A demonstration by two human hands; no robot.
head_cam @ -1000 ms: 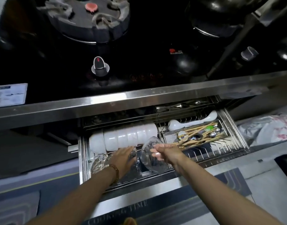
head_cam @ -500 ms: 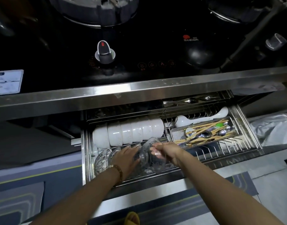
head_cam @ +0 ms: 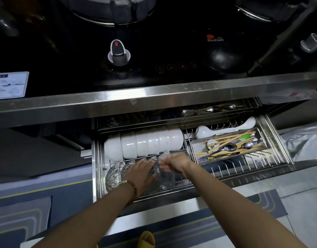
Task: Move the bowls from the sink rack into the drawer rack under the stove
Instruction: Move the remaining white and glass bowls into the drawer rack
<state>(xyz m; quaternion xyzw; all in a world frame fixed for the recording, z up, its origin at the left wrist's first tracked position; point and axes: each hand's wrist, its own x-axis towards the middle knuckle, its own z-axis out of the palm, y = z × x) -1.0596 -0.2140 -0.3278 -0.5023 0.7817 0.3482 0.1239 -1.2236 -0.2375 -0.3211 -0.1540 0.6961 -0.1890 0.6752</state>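
The steel drawer rack [head_cam: 243, 169] is pulled out under the stove. A row of white bowls [head_cam: 145, 142] stands on edge along its back left. In front of them, clear glass bowls [head_cam: 114, 174] stand on edge at the front left. My right hand [head_cam: 175, 162] grips the rim of one clear glass bowl [head_cam: 165, 178], which stands nearly upright in the wires. My left hand [head_cam: 141, 171] presses flat against the glass bowls just left of it, fingers touching the held bowl.
A mesh cutlery tray [head_cam: 200, 145] with chopsticks and spoons sits in the rack's right half, a white ladle [head_cam: 225, 130] behind it. The stove's steel edge [head_cam: 154, 97] overhangs the drawer, with a knob [head_cam: 118, 52] above. A grey mat [head_cam: 243, 208] lies on the floor below.
The glass bowl in my right hand has gone down from a tilt into the rack, against the other glass bowls. My left hand slid right to meet it.
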